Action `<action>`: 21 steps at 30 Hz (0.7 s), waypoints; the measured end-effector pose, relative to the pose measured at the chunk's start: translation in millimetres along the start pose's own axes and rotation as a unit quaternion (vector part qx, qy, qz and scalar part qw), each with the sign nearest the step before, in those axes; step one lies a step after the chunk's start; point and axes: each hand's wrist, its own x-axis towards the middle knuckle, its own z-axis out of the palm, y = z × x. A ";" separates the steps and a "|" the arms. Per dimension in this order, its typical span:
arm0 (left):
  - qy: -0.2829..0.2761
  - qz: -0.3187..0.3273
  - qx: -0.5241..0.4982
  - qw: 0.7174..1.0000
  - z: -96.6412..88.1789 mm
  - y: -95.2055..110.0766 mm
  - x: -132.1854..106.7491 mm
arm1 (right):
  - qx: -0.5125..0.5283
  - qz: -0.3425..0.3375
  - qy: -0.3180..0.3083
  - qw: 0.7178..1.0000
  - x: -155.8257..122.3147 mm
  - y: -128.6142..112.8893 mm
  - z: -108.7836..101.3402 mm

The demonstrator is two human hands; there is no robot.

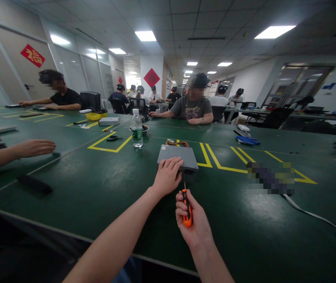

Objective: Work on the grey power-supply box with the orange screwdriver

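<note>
screwdriver with orange-and-black handle (pixel 188 221): gripped in right hand (pixel 196 226), at near side of grey rectangular metal box (pixel 185 154) on green table (pixel 97 192); tip indistinct. left hand (pixel 167 177) rests atop box, fingers together, covering near-left corner.

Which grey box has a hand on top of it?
The near grey box, under the left hand, with wires at its far end; the other sits farther back, by the yellow container.

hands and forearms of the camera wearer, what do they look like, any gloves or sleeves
Both the left hand and right hand are ungloved, with no rings, watch or bracelet visible. The left forearm and right forearm show no sleeves, cables or clear markings as far as the picture reaches.
</note>
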 end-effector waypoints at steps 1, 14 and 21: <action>-0.001 -0.001 -0.001 1.000 0.5 -0.3 0.0 | 0.002 0.003 -0.010 1.000 -0.4 0.2 0.0; 0.001 -0.001 -0.001 1.000 -0.5 0.6 0.0 | 0.009 0.012 0.005 1.000 1.0 -1.2 0.6; 0.004 0.009 0.014 1.000 3.2 -2.7 -0.2 | -0.012 0.017 -0.040 0.999 -0.2 0.3 -2.2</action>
